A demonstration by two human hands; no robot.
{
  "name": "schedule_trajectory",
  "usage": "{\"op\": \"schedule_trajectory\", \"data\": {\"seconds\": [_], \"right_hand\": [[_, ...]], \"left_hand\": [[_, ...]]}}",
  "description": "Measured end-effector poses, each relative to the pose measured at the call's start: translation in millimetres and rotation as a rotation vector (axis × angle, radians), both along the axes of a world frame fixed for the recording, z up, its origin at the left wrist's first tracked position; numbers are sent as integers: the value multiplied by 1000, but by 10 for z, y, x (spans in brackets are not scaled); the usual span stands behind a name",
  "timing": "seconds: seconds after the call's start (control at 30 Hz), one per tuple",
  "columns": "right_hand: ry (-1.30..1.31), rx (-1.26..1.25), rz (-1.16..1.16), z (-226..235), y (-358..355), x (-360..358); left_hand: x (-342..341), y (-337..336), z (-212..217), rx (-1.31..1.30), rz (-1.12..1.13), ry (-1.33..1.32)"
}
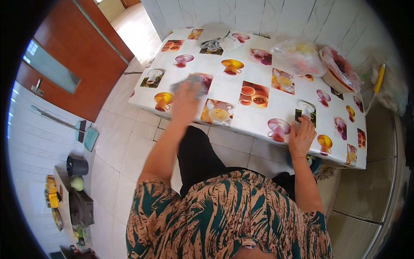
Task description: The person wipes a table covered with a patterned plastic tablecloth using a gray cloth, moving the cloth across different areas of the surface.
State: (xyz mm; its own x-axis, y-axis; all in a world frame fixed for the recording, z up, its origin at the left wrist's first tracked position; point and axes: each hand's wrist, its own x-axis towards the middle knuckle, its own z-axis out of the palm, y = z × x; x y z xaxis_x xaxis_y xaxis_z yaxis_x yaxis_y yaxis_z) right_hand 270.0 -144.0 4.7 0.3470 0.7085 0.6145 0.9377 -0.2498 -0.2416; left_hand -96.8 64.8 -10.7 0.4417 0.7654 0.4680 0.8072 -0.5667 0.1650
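My left hand (187,102) is smeared by motion over the left part of the table, pressing on a grey cloth (197,82). The cloth lies bunched beneath and beyond my fingers. My right hand (303,136) rests on the table's near edge toward the right, its fingers stretched out and nothing in them. Under both hands spreads a glossy white tablecloth (246,116) printed with cups and saucers in pink, yellow and brown.
At the table's back right sit a clear plastic bag (299,56) and a bag-lined tub (338,73). A crumpled grey-and-white cloth (215,44) lies at the back edge. On the left are a brown door (73,47), a dustpan (90,138) and a dark bucket (77,165).
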Motion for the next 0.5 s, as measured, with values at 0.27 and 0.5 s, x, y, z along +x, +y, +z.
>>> {"op": "schedule_trajectory", "data": {"seconds": [0.27,0.5], "right_hand": [[-5,-41,-1,48,55,-96],[-41,-64,-35,76,44,-92]], "left_hand": [[-1929,606,-263,-129,763,117],[-889,-64,-207,46,361,55]]}}
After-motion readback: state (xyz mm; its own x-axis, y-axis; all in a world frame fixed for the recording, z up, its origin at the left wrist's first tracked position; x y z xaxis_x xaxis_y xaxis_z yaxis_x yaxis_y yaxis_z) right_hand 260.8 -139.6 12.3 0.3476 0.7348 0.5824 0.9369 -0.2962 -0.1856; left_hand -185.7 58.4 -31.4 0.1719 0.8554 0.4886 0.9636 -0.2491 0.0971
